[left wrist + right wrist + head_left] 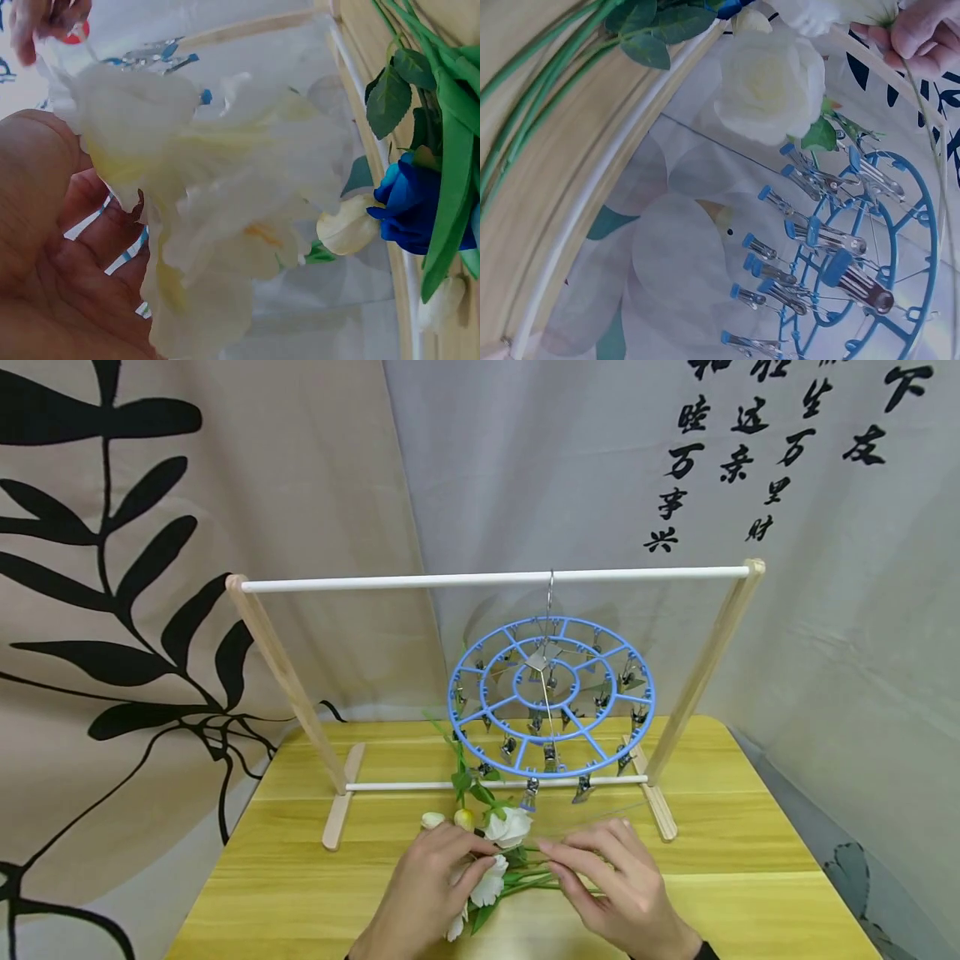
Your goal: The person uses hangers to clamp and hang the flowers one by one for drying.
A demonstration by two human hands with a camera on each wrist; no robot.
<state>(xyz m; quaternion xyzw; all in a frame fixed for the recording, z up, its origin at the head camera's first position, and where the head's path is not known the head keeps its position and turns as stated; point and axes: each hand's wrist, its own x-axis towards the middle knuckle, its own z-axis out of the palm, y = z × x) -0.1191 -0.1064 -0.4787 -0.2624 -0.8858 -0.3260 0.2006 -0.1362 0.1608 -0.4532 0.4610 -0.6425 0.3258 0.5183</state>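
Note:
My left hand [435, 881] pinches a white flower [217, 270] with ruffled petals close below its head, thumb and fingers at the base of the bloom. Opposite it, my right hand [622, 885] pinches the flower's thin stem [922, 90] between thumb and forefinger. Just beyond the hands, a white rose [508, 827] hangs head down beneath a round blue clip hanger [453, 697], its leaves near the metal clips [840, 240]. A blue rose [409, 202] and green stems [536, 105] lie on the table under the hands.
A wooden stand with a white top rod [412, 582] carries the hanger by its hook. Its feet [343, 797] rest on the yellow wooden table [262, 893]. Cloth with black leaves [142, 568] and writing hangs behind.

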